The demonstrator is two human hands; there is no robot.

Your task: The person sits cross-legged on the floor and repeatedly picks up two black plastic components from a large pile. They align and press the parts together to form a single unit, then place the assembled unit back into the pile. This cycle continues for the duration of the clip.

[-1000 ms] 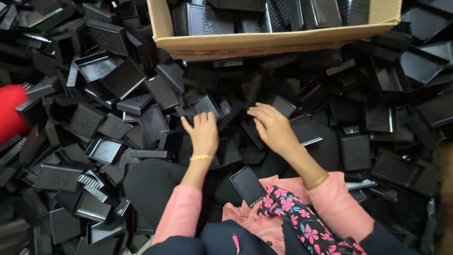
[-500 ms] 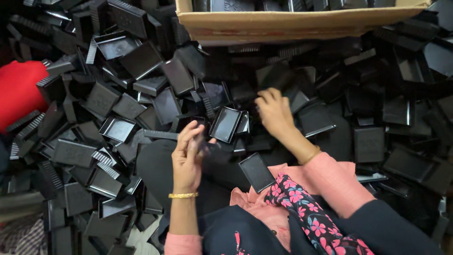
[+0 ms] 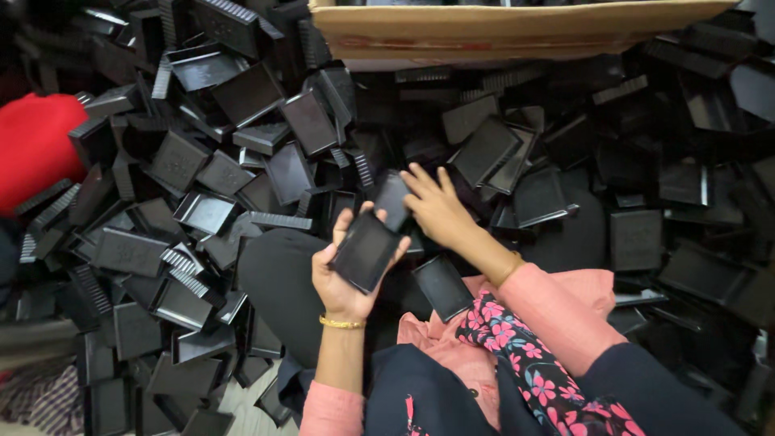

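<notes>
Left hand (image 3: 349, 278) grips a flat black plastic tray (image 3: 365, 251) palm-up, fingers curled round its edges, held above the lap. Right hand (image 3: 437, 208) just beside it, to its upper right, fingers spread and loose, resting on another black piece (image 3: 393, 199) in the heap of trays (image 3: 202, 169). Cardboard box (image 3: 500, 32) at top, well apart. Red cloth (image 3: 36, 145) far left.

Left hand (image 3: 349, 270) palm up, fingers curled in grip; right hand (image 3: 436, 206) palm down, fingers spread.
</notes>
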